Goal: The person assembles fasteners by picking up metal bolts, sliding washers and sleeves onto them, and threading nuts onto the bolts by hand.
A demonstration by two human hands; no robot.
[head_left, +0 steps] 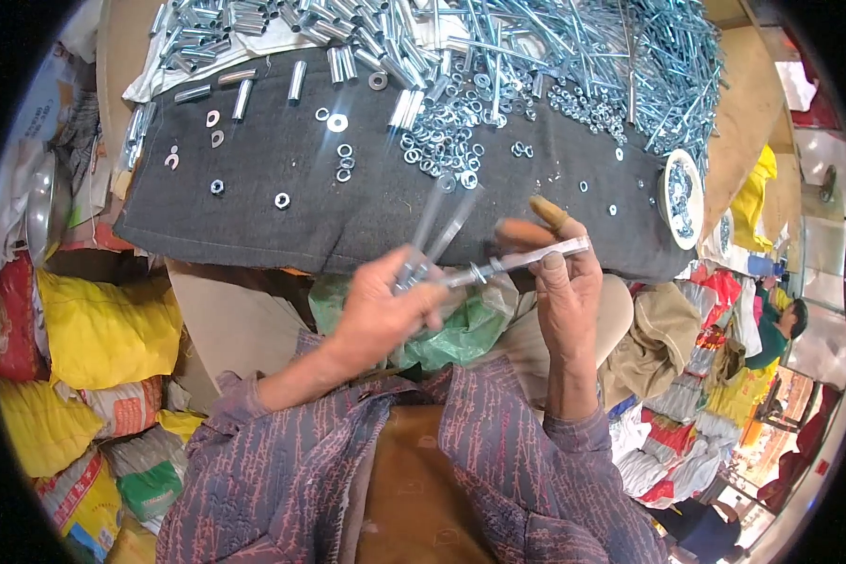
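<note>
Between my hands, just off the table's near edge, lies a shiny metal anchor bolt (pixel 522 260) with a washer or nut partway along it. My right hand (pixel 571 305) pinches its far end between thumb and fingers; a tan cover sits on one fingertip. My left hand (pixel 385 310) is closed round the other end and is blurred by motion. From that same hand more bright rods (pixel 446 226) stick up toward the table, smeared too. Past them lies a pile of ring washers (pixel 446 141) on the dark cloth (pixel 254 169).
Metal sleeves (pixel 348 23) heap at the far left, long threaded rods (pixel 583 47) at the far right. Loose nuts (pixel 282 200) and flat washers (pixel 336 122) dot the cloth. A white bowl (pixel 669 202) of small parts stands right. Yellow sacks (pixel 108 324) lie left; another person (pixel 775 334) is far right.
</note>
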